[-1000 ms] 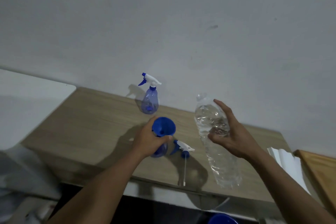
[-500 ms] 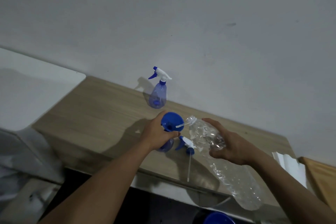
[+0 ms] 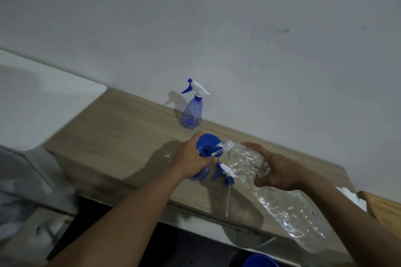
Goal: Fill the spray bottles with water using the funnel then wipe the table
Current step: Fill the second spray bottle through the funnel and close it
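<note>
Water bottle [image 3: 280, 188], upright 1 second ago, now tips in the right hand's [image 3: 280, 171] clenched grip, mouth at the blue funnel [image 3: 208, 145] that the left hand [image 3: 193, 158] clamps onto the uncapped spray bottle [image 3: 200, 174] on the desk [image 3: 121, 136], so pouring looks imminent.

The left half of the wooden desk [image 3: 112, 136] lies bare and open to approach from the front edge. Toward the back, a capped spray bottle [image 3: 192, 112] stands just before the wall [image 3: 238, 39], which closes off the rear. The middle is crowded: the funnel [image 3: 207, 145], the tilted water bottle [image 3: 271, 191] and both hands are packed together there, and a loose sprayer head [image 3: 226, 174] with its tube lies on the surface near the front edge.
</note>
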The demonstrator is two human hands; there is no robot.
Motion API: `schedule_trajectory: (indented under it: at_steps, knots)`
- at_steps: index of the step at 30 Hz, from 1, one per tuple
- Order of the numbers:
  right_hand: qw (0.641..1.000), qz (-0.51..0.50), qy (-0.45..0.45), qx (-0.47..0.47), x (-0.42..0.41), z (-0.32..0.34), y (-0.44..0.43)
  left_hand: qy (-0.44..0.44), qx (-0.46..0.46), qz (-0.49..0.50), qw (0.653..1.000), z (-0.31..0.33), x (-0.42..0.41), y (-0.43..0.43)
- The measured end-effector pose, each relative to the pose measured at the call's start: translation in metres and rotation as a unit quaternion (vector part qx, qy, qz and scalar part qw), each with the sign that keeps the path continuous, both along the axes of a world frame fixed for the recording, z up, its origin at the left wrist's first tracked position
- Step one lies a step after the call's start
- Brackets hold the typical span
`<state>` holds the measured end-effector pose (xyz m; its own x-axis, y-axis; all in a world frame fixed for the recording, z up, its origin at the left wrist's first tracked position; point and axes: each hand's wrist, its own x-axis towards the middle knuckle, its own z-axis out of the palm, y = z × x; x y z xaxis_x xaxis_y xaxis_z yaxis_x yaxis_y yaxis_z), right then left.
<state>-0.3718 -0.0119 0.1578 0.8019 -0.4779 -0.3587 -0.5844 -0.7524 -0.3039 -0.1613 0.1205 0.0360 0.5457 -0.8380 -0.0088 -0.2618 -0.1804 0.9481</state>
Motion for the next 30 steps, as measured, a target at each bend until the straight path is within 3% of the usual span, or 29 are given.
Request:
schedule_trajectory:
  at_steps: [7, 16, 25, 30]
  knots:
    - [1.000, -0.015, -0.017, -0.004, 0.000, -0.003, 0.002, -0.018, -0.009, -0.008, 1.000, 0.004, -0.001, 0.003]
    - [0.977, -0.057, -0.205, 0.012, -0.013, -0.033, 0.015, -0.011, -0.009, -0.004, 1.000, 0.002, -0.002, 0.003]
    - [0.891, -0.200, -0.408, -0.017, -0.012, -0.050, 0.013, 0.012, -0.013, 0.008, 1.000, 0.003, -0.006, 0.002]
    - [0.839, -0.296, -0.456, -0.020, -0.011, -0.053, -0.009, 0.007, -0.010, 0.008, 1.000, -0.001, -0.004, 0.000]
